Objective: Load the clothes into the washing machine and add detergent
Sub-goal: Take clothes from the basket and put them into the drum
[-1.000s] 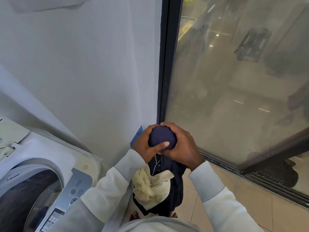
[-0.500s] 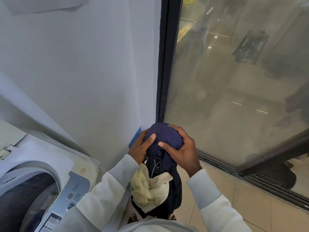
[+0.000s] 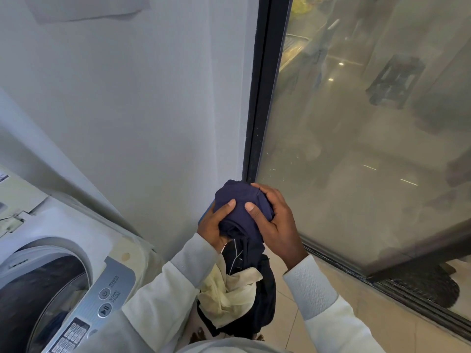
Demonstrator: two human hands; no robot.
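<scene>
I see both hands clamped round the wad (image 3: 239,197): left hand (image 3: 212,226) under its left side, right hand (image 3: 276,225) over its right. The clothes (image 3: 257,281) hang straight down from the grip. The washer (image 3: 58,244) lies down-left of it, nearer the left hand. Since a second ago the wad has bulged higher out of the fingers.

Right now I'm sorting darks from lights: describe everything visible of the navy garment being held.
The navy garment is soft, matte cloth bunched into a rounded wad. The left hand and right hand grip it from either side, thumbs on its front, held up right of the washing machine. Dark fabric with a thin white line hangs below, against a pale yellow cloth; whether it's one piece is unclear.
</scene>
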